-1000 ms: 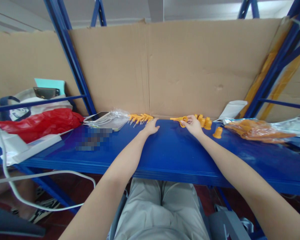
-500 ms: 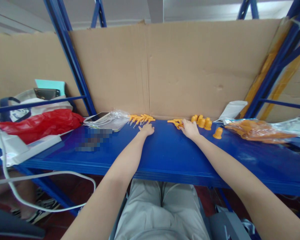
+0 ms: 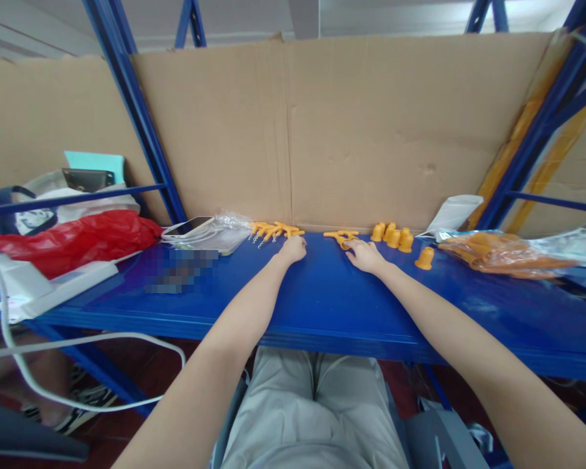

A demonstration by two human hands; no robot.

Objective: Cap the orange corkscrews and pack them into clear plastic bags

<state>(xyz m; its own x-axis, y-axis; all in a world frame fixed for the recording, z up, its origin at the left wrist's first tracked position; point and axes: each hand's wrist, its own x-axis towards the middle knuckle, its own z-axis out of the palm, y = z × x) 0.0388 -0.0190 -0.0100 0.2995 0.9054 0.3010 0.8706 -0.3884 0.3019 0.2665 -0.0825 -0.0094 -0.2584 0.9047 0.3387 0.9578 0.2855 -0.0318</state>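
My left hand [image 3: 292, 248] rests on the blue shelf [image 3: 322, 299], fingers curled into a loose fist, just in front of a row of small orange corkscrew parts [image 3: 273, 230]. My right hand [image 3: 364, 254] lies on the shelf with fingers closed on an orange T-shaped piece [image 3: 340, 236] near the cardboard back wall. Several orange caps [image 3: 393, 236] stand to the right of that hand, and one more cap [image 3: 424, 258] stands apart.
A phone [image 3: 189, 227] and clear plastic bag [image 3: 224, 234] lie left of the orange parts. A red bag [image 3: 73, 242], white cable [image 3: 78, 342] and white box sit at far left. Bags of orange parts [image 3: 502, 253] lie at right. Cardboard [image 3: 361, 130] backs the shelf.
My right hand has moved left along the shelf with the orange piece, away from the caps. My left hand has curled up and stayed near the corkscrew row.
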